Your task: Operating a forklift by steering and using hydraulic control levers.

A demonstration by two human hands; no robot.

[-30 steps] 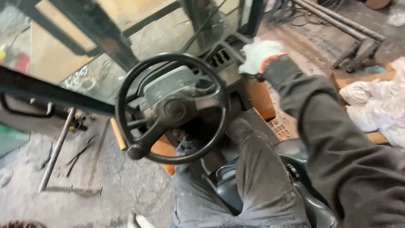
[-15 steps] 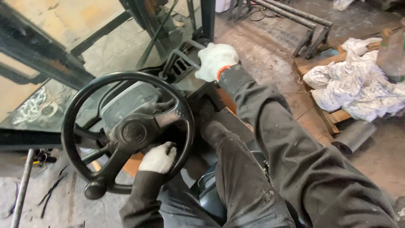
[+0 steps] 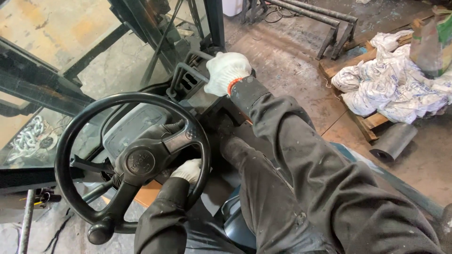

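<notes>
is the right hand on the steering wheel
No, the right hand rests on the levers beyond the steering wheel.

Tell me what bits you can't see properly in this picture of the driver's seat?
Head view:
- Right hand: its white glove covers whatever it rests on at the dashboard.
- Left hand: fingers are hidden behind the steering wheel rim.
- Green sack: cut off by the right edge.
- White bags: contents are wrapped, unseen.
</notes>
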